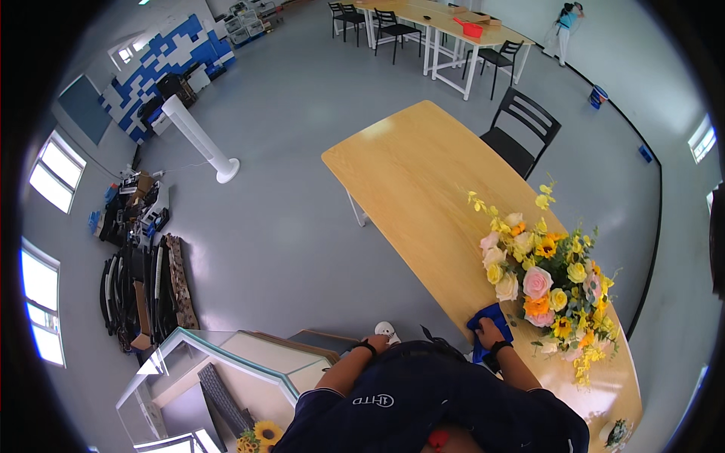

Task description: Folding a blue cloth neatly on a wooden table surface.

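My right hand is closed on a dark blue cloth at the near left edge of the wooden table. Part of the cloth hangs over that edge. Just to its right, a large arrangement of artificial flowers spreads over the tabletop, with pink and yellow roses, orange blooms and small sunflowers. My left hand hangs low beside my body, above a white shoe. Its fingers are too small and foreshortened to make out.
At the lower left stands a glass-edged cabinet with sunflowers by it. A black chair is at the table's far right side. A white tower fan stands on the floor. Piled equipment lines the left wall.
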Demonstrator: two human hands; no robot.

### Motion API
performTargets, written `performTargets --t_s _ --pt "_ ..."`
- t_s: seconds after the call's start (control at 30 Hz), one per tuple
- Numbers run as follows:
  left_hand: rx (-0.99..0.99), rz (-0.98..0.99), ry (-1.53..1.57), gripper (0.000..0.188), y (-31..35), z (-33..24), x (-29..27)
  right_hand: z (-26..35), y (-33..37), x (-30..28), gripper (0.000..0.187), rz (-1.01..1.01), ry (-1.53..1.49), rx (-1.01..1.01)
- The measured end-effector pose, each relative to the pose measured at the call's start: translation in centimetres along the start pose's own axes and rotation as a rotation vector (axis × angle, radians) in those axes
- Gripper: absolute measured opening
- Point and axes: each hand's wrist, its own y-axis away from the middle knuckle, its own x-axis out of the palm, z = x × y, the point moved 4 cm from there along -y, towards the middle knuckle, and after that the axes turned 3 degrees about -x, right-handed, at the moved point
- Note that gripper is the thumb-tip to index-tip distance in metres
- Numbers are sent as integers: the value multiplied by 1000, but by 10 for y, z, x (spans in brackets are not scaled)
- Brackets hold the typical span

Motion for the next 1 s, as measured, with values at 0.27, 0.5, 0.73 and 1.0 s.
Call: performTargets --t_s 0.27,0.5,0.73,1.0 --pt "101 101 45 35 -52 46 -5 33 -93 22 27 -8 6 -23" --pt "-8 -65 213 30 -45 94 -68 30 -114 16 27 -134 -5 -36" --pt "-186 -135 248 29 -43 162 -155 48 -141 0 25 31 -47 306" --pt "-358 -360 521 30 -46 218 -243 142 -264 -8 24 185 -95 257"
